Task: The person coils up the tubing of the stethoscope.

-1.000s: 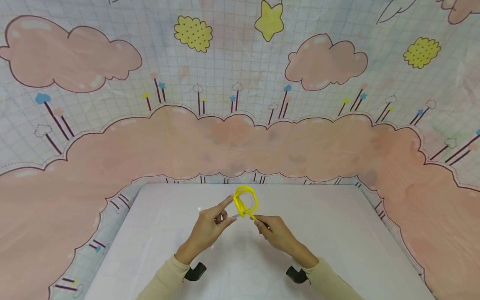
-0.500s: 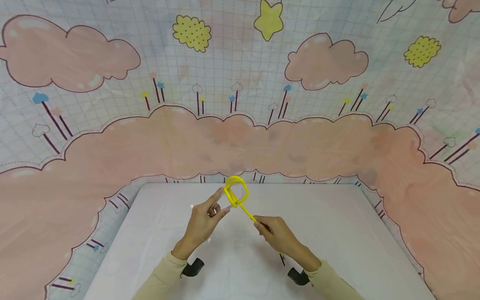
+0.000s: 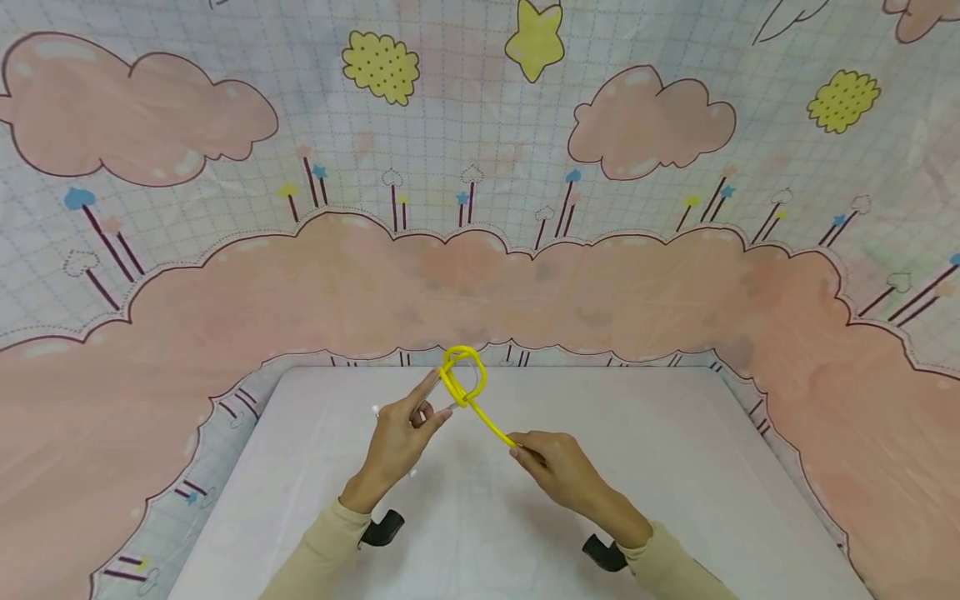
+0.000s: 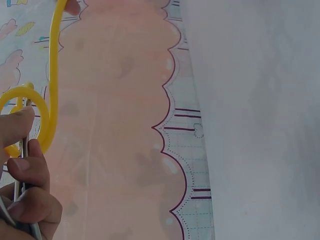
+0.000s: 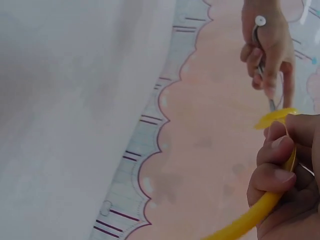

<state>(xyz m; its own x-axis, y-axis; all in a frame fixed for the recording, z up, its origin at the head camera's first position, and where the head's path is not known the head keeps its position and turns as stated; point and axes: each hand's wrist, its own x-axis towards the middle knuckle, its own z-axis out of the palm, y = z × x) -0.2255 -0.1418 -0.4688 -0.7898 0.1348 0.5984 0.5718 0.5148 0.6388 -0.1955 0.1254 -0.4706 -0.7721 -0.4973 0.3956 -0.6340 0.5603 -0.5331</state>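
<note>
Over the last second, the yellow loop point(image 3: 452, 388) and the left hand point(image 3: 396, 442) have shifted towards ten or eleven o'clock, the right hand point(image 3: 562, 472) has slid slightly towards four, and a longer stretch of yellow tube point(image 4: 53, 75) now runs between them.

The left hand has its lower fingers bent around slim metal arms point(image 4: 35, 230), with index and thumb reaching ahead to the coil; held this way, the metal seems to serve as a steady core for the turns. A white tip point(image 5: 260, 20) shows at the near end. It may be a stethoscope's earpiece, but the fingers hide too much to be sure. From the loop, the right hand lies between four and five o'clock, fingers closed around the tube; the straight span suggests light tension, which would keep the turns snug. Behind that grip the tube trails off to seven o'clock in the right wrist view.

Both hands are raised over a pale table point(image 3: 675, 467), with soft shadows beneath. Black fittings point(image 3: 384, 528) sit by the cuffs of beige sleeves point(image 3: 315, 546). At twelve o'clock, past the table's far edge, rises a printed backdrop point(image 3: 420, 292) of peach cloud shapes and grid lines, with a yellow star point(image 3: 536, 42) high up.
</note>
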